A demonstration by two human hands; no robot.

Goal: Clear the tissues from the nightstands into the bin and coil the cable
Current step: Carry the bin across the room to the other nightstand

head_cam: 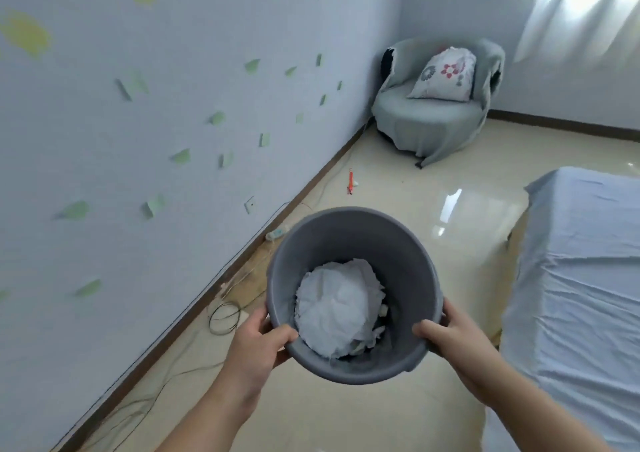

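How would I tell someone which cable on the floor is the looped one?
Start at the wall with green leaf stickers and follow its brown skirting board to the floor just left of the grey bin. The black cable lies there. Unlike the thin wires trailing along the skirting, it is wound into a round loop.

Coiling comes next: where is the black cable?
In the head view, the black cable lies looped on the floor by the baseboard, just left of the left hand gripping the bin.
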